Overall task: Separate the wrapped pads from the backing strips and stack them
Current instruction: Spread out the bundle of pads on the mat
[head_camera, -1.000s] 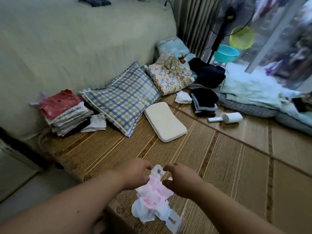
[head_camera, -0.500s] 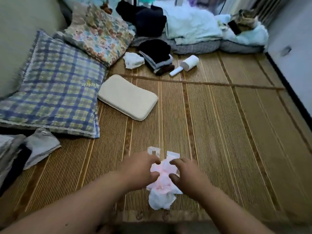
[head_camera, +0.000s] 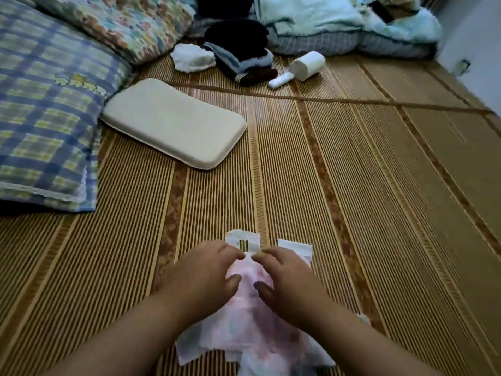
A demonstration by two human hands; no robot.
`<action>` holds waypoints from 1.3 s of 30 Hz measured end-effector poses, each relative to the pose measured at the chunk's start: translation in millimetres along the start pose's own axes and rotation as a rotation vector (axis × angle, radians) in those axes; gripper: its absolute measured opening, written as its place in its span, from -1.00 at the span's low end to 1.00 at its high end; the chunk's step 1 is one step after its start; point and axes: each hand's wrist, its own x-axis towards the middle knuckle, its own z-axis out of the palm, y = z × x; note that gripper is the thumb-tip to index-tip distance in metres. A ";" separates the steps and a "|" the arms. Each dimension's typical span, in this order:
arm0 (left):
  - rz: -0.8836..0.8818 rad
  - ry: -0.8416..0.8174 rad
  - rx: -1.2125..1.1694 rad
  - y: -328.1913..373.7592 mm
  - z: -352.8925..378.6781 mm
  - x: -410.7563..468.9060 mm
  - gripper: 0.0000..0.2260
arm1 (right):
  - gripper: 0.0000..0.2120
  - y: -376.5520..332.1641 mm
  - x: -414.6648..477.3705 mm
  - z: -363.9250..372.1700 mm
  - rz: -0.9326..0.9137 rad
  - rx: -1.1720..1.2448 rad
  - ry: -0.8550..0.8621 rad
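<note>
Head view looks down on a striped woven mat (head_camera: 366,185), where a crumpled pink-and-white bunch of pads (head_camera: 252,329) lies at the near side. Both hands are on it. The left hand (head_camera: 206,275) and the right hand (head_camera: 290,283) have their fingers curled, each pinching the wrapping between thumb and forefinger, with the fingertips almost meeting. White strips (head_camera: 295,246) stick out beyond the fingers. Farther back lie a cream cushion (head_camera: 176,123), a checked pillow (head_camera: 46,109) on the left, folded dark clothes (head_camera: 241,52) and a lint roller (head_camera: 306,66).
</note>
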 end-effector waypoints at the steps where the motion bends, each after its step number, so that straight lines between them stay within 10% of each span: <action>1: 0.028 0.037 0.019 -5.8 15.6 4.4 -0.64 | -0.50 7.0 6.9 11.4 -0.028 -0.017 0.044; 21: 0.189 0.334 0.286 62.7 18.8 -134.5 -0.57 | -0.51 -37.8 -134.2 -9.2 -0.133 -0.207 0.417; 39: -0.085 0.225 0.073 27.4 48.0 -190.8 -0.53 | -0.36 -24.4 -171.4 26.7 0.068 -0.012 0.308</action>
